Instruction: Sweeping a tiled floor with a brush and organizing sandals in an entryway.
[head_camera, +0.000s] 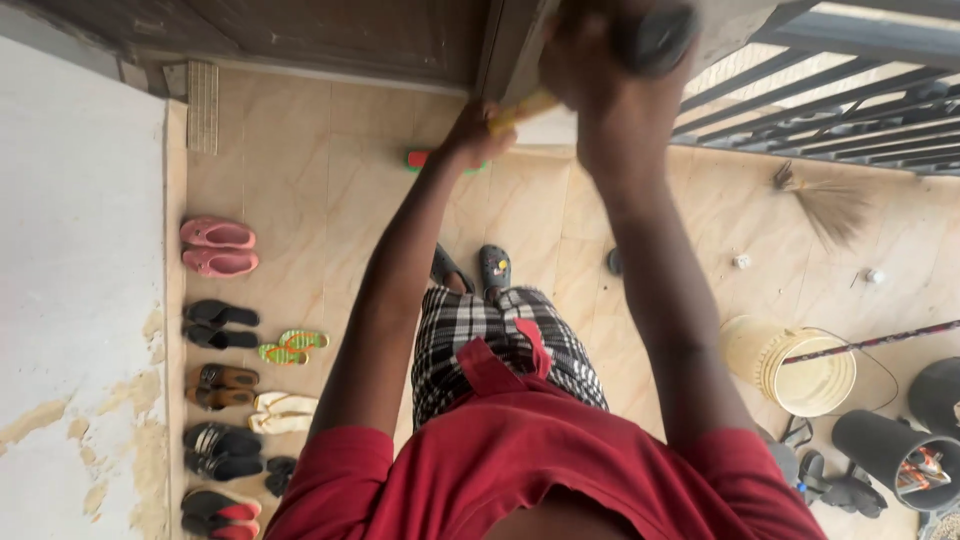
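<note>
We look straight down our own red shirt and checked shorts to the beige tiled floor (330, 180). Our left hand (470, 130) is curled around a thin yellow stick-like handle (520, 108), fingers pressed together on it, just above the tiles near the dark wooden door (350, 35). Our right hand (590, 60) is raised close to the camera and blurred, closed on a dark rounded object (655, 38); we cannot tell what that object is. The yellow handle runs between the two hands, by the door's edge. Left of the door, along the white wall, stands a row of sandals and slippers (220, 350). Right of the door lie a straw hand broom (825, 205) and a pale yellow plastic bucket (795, 365).
</note>
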